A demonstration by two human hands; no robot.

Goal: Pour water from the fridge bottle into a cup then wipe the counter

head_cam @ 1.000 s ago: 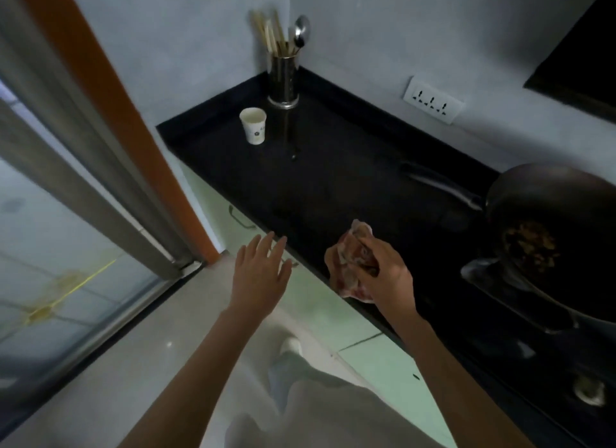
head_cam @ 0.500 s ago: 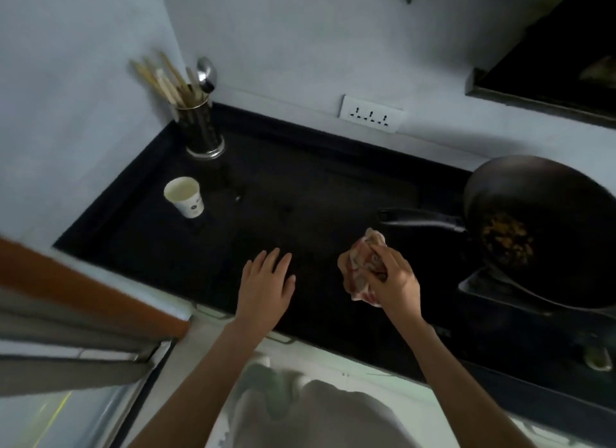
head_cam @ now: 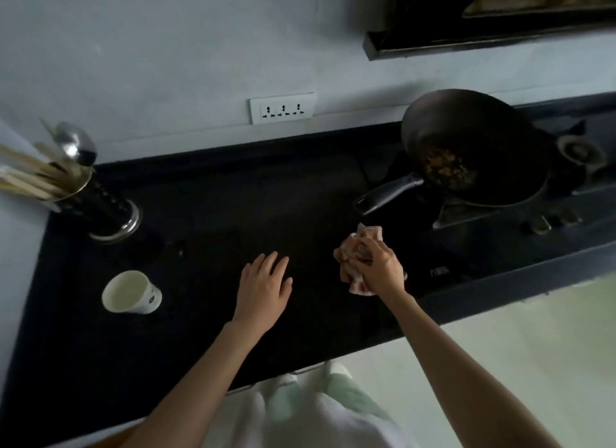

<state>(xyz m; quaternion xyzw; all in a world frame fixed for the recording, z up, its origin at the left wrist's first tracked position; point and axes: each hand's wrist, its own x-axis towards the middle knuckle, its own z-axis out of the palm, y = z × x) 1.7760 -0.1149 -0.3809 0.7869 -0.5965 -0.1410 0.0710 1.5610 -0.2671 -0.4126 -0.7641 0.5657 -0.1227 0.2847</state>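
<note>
Black counter [head_cam: 206, 314]: wiping step judged in hand. Crumpled cloth [head_cam: 355, 264] is gripped by curled right hand [head_cam: 381, 271]; left hand [head_cam: 263, 291] flat, fingers loosely together. Cup [head_cam: 131, 292] stands left. Next: cloth pressed down, swept.

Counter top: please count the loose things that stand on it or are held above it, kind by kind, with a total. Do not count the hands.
Paper cup: 1
Utensil holder with chopsticks and a spoon: 1
Wok on the stove: 1
Crumpled cloth, gripped by the right hand: 1
Total: 4
</note>
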